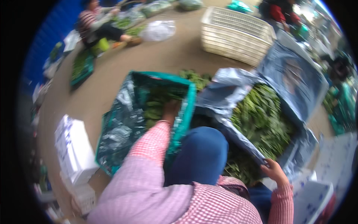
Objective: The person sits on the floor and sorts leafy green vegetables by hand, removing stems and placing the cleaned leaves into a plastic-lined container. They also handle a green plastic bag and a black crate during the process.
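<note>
My left hand (171, 109) reaches down into a green crate (191, 103) lined with clear plastic (120, 131). It touches leafy greens (153, 110) at the crate's far end; its fingers are blurred and partly hidden, so I cannot tell whether they grip any leaves. At the lower right, my right hand (275, 170) pinches the near edge of a grey-blue plastic liner (244, 140). That liner surrounds a large heap of long green leaves (263, 120) in an open box, whose walls are mostly covered by the plastic.
A cream slatted plastic basket (235, 42) stands beyond both containers. Loose greens (195, 78) lie on the floor between them. White boxes (75, 148) stand at left, another white box (310, 198) at lower right. A seated person (95, 25) works at upper left, another (279, 14) at upper right.
</note>
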Action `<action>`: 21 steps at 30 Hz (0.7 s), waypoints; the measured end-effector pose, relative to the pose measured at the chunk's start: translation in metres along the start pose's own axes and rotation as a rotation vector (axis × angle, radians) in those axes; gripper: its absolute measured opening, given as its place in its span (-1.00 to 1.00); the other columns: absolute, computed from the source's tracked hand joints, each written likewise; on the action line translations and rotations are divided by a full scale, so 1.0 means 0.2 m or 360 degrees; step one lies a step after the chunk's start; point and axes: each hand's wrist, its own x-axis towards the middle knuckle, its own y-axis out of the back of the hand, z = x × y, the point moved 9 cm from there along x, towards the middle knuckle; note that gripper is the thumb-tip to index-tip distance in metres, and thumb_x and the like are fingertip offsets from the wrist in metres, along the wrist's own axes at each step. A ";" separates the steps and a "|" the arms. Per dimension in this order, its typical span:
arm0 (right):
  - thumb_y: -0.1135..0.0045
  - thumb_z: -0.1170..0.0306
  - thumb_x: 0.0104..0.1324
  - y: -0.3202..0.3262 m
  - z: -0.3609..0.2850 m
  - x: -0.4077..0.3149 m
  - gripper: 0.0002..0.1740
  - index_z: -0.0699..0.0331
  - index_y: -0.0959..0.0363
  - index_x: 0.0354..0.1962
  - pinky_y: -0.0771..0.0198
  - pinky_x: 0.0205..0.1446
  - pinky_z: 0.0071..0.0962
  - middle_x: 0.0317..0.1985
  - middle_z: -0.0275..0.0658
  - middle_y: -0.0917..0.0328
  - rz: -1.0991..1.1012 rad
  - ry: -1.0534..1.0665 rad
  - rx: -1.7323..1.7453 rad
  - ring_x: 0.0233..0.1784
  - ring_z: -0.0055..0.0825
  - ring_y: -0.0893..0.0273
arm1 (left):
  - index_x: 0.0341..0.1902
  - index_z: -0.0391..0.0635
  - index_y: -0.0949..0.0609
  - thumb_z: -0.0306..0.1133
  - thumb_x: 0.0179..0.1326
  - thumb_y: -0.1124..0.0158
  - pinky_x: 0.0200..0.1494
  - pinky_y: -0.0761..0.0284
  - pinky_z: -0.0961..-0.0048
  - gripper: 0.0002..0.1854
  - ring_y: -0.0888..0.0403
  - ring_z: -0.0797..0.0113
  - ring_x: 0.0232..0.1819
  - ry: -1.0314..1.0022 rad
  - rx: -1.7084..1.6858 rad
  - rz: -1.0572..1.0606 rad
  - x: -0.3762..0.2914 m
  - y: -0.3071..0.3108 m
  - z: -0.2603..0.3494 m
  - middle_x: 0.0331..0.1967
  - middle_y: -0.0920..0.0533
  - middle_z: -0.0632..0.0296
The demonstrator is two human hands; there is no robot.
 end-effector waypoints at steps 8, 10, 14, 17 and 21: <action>-0.25 0.18 0.35 0.76 0.43 0.10 -0.60 0.43 -0.68 -0.34 -0.51 -0.32 -0.35 -0.52 -0.15 -0.68 0.0533 -0.0126 -0.0294 -0.48 -0.49 -0.61 | 0.37 -0.16 -0.45 -0.52 0.29 -0.12 0.37 -0.37 0.12 -0.47 -0.47 -0.15 0.31 -0.0115 -0.0212 -0.0223 0.02 0.28 -0.10 0.28 -0.53 -0.09; -0.23 0.21 0.35 0.94 0.60 0.04 -0.61 0.45 -0.66 -0.41 -0.53 -0.33 -0.37 -0.55 -0.17 -0.66 0.0725 -0.0287 -0.0124 -0.50 -0.51 -0.63 | 0.34 -0.20 -0.47 -0.57 0.24 -0.20 0.36 -0.39 0.17 -0.46 -0.49 -0.03 0.31 0.0161 -0.0403 -0.0151 0.17 0.77 0.16 0.27 -0.54 -0.06; -0.22 0.30 0.28 0.94 0.88 0.32 -0.69 0.40 -0.66 -0.18 -0.58 -0.31 -0.42 -0.44 -0.13 -0.71 0.0723 -0.0370 0.0212 -0.45 -0.43 -0.70 | 0.29 -0.23 -0.51 -0.53 0.32 -0.22 0.26 -0.48 0.32 -0.55 -0.62 0.21 0.17 0.0140 -0.0878 0.0275 0.40 1.38 0.47 0.16 -0.63 0.02; -0.25 0.33 0.21 0.78 0.95 0.47 -0.68 0.41 -0.67 -0.18 -0.60 -0.17 -0.33 -0.39 -0.05 -0.72 0.0616 -0.0458 0.0164 -0.33 -0.28 -0.73 | 0.21 -0.23 -0.57 -0.51 0.32 -0.22 0.25 -0.48 0.35 -0.62 -0.63 0.28 0.13 -0.0205 -0.1166 -0.0028 0.46 1.66 1.38 0.06 -0.68 0.09; -0.14 0.44 0.18 0.59 1.09 0.64 -0.64 0.34 -0.60 -0.05 -0.58 0.06 -0.16 -0.15 0.08 -0.69 0.0460 -0.0379 -0.0731 -0.04 0.00 -0.68 | 0.10 -0.23 -0.63 -0.51 0.18 -0.32 0.13 -0.53 0.37 -0.63 -0.66 0.29 0.03 -0.0862 -0.1341 -0.0457 0.31 1.67 2.43 -0.05 -0.69 0.10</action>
